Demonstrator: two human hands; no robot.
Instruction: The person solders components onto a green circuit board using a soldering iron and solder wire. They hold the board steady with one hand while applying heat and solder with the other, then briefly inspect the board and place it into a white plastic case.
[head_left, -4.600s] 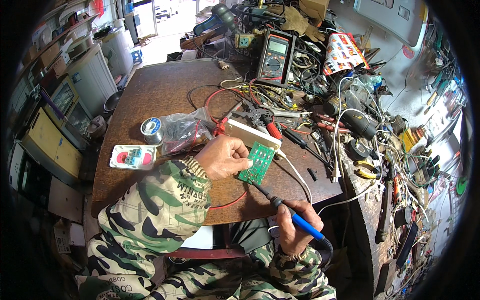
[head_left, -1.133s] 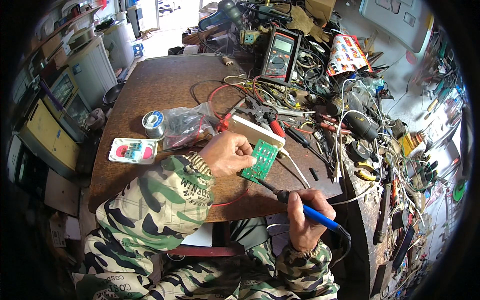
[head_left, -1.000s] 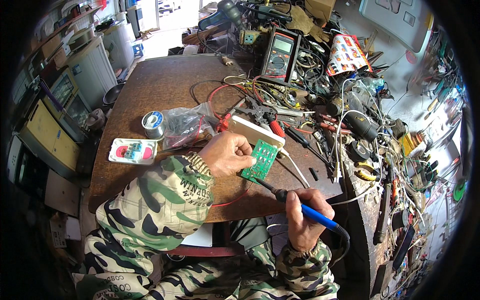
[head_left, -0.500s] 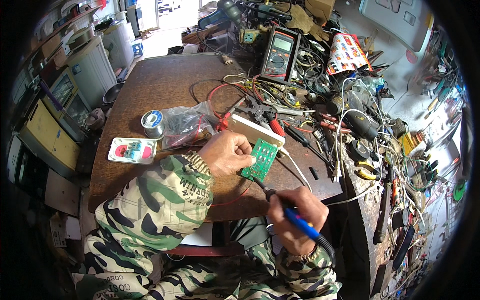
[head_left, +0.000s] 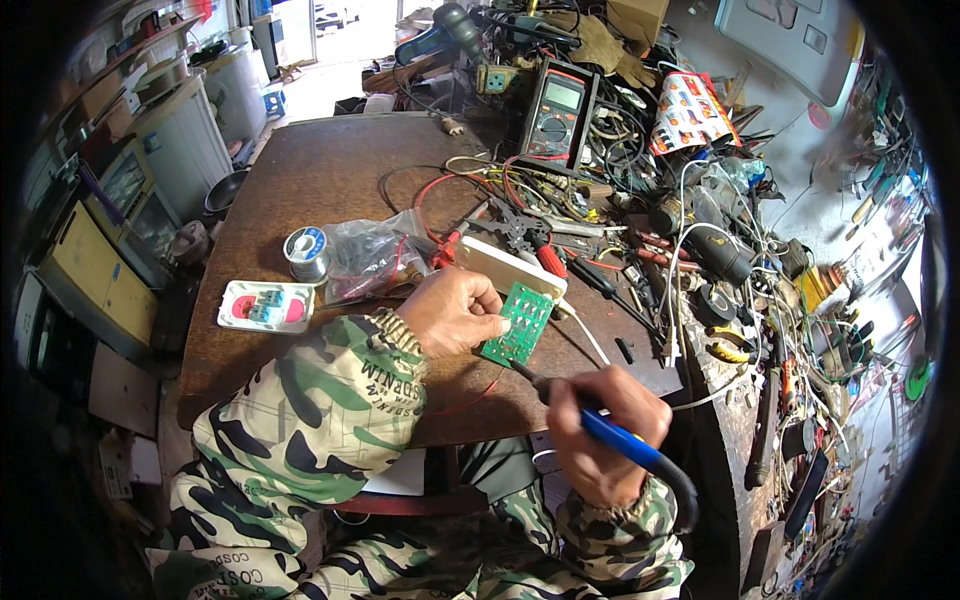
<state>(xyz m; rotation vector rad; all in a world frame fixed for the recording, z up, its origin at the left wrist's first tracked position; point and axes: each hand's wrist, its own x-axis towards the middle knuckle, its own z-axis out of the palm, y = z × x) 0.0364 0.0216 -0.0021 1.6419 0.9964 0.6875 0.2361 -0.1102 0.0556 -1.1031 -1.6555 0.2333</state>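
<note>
A green circuit board (head_left: 521, 330) is pinched at its left edge by my left hand (head_left: 455, 312), tilted above the table's front part. My right hand (head_left: 608, 430) is closed round a soldering iron (head_left: 622, 440) with a blue handle and black cord sleeve. The iron's tip points at the board's lower edge; whether it touches I cannot tell. Behind the board lies a long cream-white plastic case (head_left: 512, 268) with a white cord. A thin red wire (head_left: 475, 398) runs on the table below my left hand.
Left of my hands are a solder spool (head_left: 306, 252), a clear plastic bag (head_left: 372, 250) and a white tray (head_left: 245, 322) holding small blue parts. A multimeter (head_left: 560, 108) stands at the back. Pliers (head_left: 522, 230), screwdrivers and tangled cables crowd the right side.
My right hand and the soldering iron have shifted slightly right, with the tip a little lower at the board's edge. My left hand and the board stay nearly in place.
</note>
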